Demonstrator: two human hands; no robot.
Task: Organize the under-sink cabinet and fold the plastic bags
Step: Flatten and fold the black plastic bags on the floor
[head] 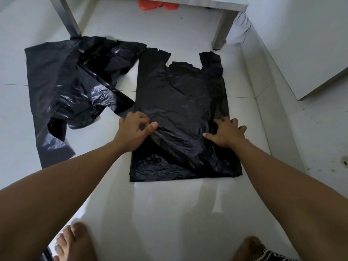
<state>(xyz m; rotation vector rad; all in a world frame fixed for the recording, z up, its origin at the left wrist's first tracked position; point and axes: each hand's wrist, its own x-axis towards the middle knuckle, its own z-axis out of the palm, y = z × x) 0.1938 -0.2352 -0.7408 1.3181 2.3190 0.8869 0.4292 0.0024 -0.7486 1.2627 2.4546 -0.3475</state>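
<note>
On bag [178, 95], left fingers [140, 117] curled, right splayed

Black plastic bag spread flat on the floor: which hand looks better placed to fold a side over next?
Left, probably. The left hand pinches the left edge of the flat black plastic bag, fingers curled; the right hand lies flat on it, fingers spread, suited to anchoring.

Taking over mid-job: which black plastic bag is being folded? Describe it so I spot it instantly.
On the white tiled floor, in front of the steel cabinet leg, look to the centre. There lies the flat black vest-style bag, gripped by the left hand and pressed by the right hand. Unlike the crumpled black bag to its left, it is spread flat, handles pointing away.
</note>
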